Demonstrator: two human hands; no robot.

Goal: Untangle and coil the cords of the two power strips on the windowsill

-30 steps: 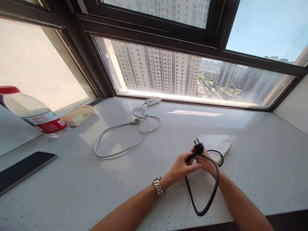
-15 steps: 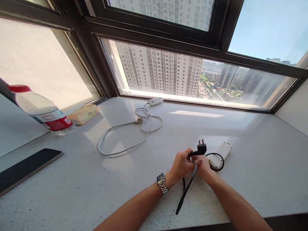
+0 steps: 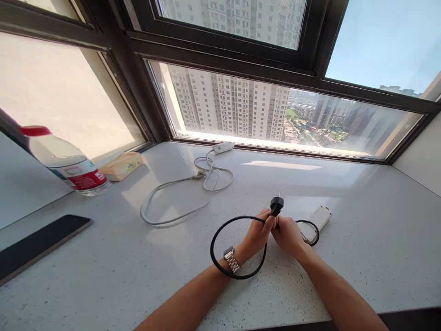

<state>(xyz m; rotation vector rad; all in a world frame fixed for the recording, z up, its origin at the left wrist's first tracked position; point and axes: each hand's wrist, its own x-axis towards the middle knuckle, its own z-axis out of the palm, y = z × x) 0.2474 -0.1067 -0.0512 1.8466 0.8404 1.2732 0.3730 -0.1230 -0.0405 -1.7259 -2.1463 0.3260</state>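
Two findings, right of centre: left hand [image 3: 257,234] gripping black cord [image 3: 237,277] below its plug [image 3: 276,203]; right hand [image 3: 288,235] alongside, fingertips hidden, its hold we cannot tell. One loose loop is formed, unfastened; the length by the white adapter [image 3: 321,219], farther right, is ungathered.

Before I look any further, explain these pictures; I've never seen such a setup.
No machine here, just a person's two bare hands. The camera is worn on the head, looking forward and down. The left hand, watch on its wrist, grips a black cord just below its plug; the right hand seems closed on the cord beside it. On the counter lie a white box, a pale cable with a small white unit, a yellowish packet and a dark phone-like slab; a red-capped bottle stands at the picture's left.
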